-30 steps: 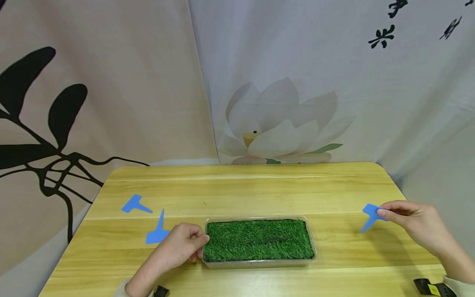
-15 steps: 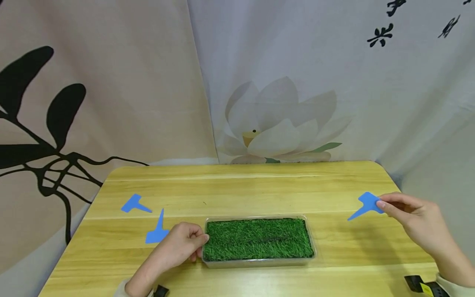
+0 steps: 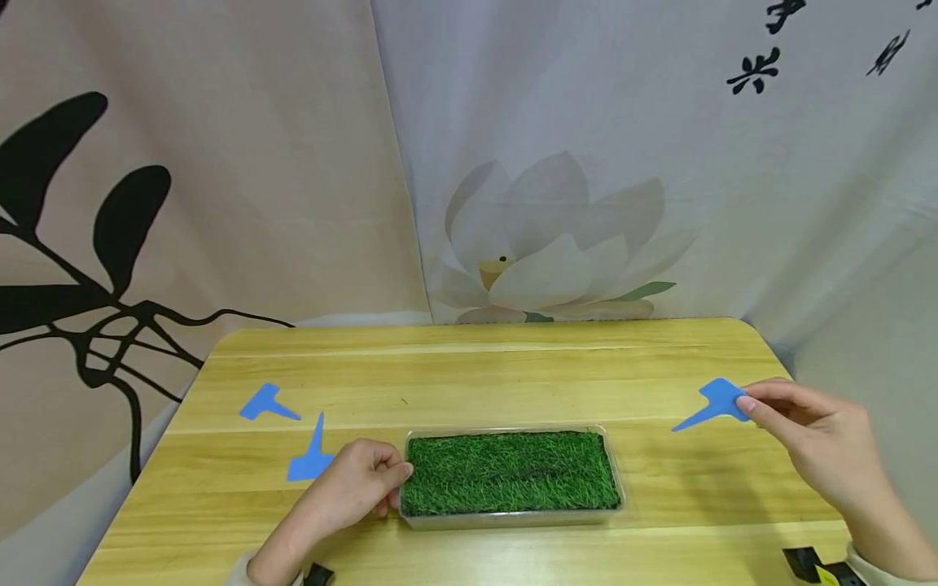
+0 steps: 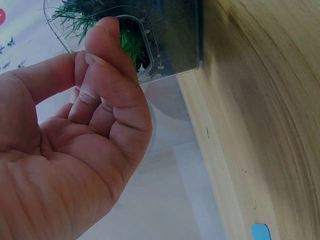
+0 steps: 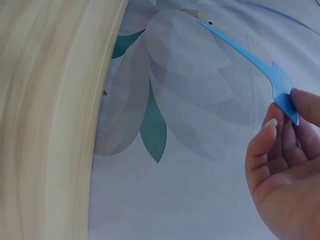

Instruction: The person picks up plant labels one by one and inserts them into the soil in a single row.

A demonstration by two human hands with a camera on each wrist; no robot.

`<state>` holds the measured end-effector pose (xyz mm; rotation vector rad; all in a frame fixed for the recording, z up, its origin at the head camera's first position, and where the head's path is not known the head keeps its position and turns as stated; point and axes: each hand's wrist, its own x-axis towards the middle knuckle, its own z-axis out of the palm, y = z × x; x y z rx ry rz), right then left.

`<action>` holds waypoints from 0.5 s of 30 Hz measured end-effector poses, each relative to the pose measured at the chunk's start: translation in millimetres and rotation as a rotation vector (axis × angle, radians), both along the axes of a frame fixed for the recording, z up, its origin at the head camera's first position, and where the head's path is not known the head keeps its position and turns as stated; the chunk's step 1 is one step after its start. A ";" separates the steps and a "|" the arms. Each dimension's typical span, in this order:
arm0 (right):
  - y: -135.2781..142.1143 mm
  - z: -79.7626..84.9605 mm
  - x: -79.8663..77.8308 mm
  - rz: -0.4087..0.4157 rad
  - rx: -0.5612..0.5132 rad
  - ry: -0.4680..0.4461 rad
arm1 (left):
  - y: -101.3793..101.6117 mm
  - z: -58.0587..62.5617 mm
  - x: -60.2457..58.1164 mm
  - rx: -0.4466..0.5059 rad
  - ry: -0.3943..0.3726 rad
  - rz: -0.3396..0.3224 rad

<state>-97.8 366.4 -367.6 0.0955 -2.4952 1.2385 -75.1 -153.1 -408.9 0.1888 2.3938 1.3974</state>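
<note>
A clear plastic box [image 3: 513,521] filled with green artificial grass [image 3: 506,468] stands at the front middle of the table. My left hand [image 3: 355,484] pinches the box's left end, thumb over the rim; the left wrist view shows the fingertips at the corner of the box wall [image 4: 182,37]. Off to the right, my right hand [image 3: 828,443] holds a blue T-shaped plant label [image 3: 720,400] above the tabletop. Thumb and fingers grip its wide head, and the pointed stem [image 5: 235,45] sticks out leftward in the head view.
Two more blue plant labels lie at the left of the table: one label [image 3: 261,400] farther back, another label [image 3: 311,464] beside the left wrist. Behind the wooden table [image 3: 513,370] hangs a printed cloth [image 3: 293,163].
My right hand has risen and moved left with the plant label, whose stem has swung from pointing down toward pointing left. My left hand and the box have stayed put.
</note>
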 end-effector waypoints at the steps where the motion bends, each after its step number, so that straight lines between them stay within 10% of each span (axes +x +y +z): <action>1: -2.2 0.3 0.6 -0.002 -0.007 0.013 | 0.0 0.0 -0.1 0.000 0.000 -0.001; 15: -33.5 6.8 6.1 0.105 -0.105 0.177 | 0.4 1.2 0.1 0.001 -0.007 0.002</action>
